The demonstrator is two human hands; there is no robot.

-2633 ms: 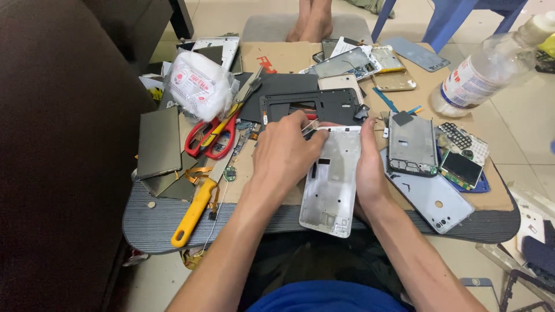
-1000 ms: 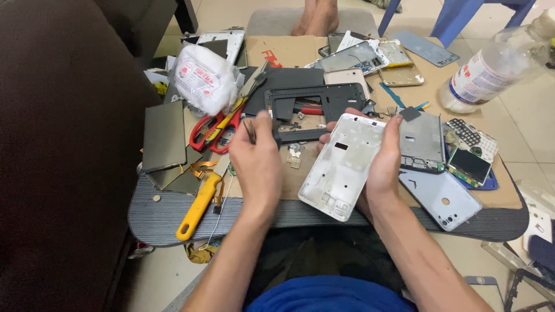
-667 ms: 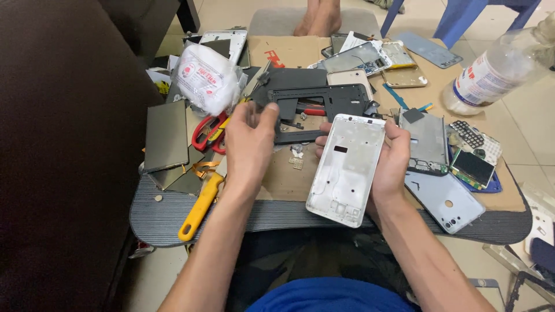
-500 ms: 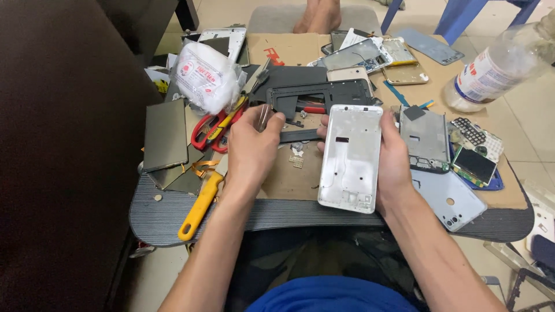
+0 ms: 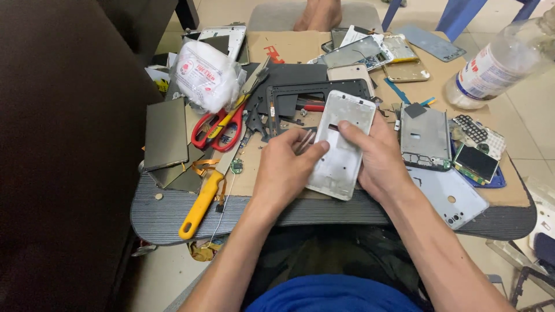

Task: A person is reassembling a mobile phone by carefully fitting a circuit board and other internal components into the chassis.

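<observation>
While over the surface (image 5: 324, 211), both hands at work:
Right hand (image 5: 378, 159): one white phone frame (image 5: 341, 144) clasped, tilted, mid-surface.
Left hand (image 5: 283, 167): grip closed on one pair of tweezers (image 5: 304, 140), touching the frame.
Packages: one white bag (image 5: 205, 75), red print, far left.
Bottles: one clear bottle (image 5: 497, 60), white label, far right.

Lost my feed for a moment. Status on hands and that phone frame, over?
Right hand grips white phone frame, tilted above table. Left hand holds tweezers at frame's left edge. Red scissors, yellow-handled tool lie left, apart.
</observation>
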